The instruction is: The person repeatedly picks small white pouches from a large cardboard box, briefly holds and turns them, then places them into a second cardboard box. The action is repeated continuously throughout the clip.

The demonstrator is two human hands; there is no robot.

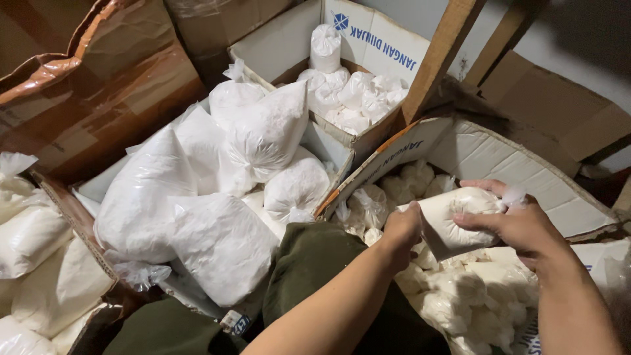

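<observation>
A small clear plastic bag of white powder [453, 220] is held between both of my hands above an open cardboard box [526, 174] on the right. My left hand [402, 230] grips the bag's lower left end, fingers closed on it. My right hand [516, 220] wraps over the bag's right side, with the knotted top sticking out by the thumb. Under the hands, the box holds several similar small white bags [473, 302].
A middle box holds several large bags of white powder [217, 190]. A far box [374, 39] holds more small tied bags. Cream-coloured bags [33, 263] lie at the left. A brown taped carton [98, 79] and a wooden post [440, 52] stand behind. My knee in green cloth [315, 263] is below.
</observation>
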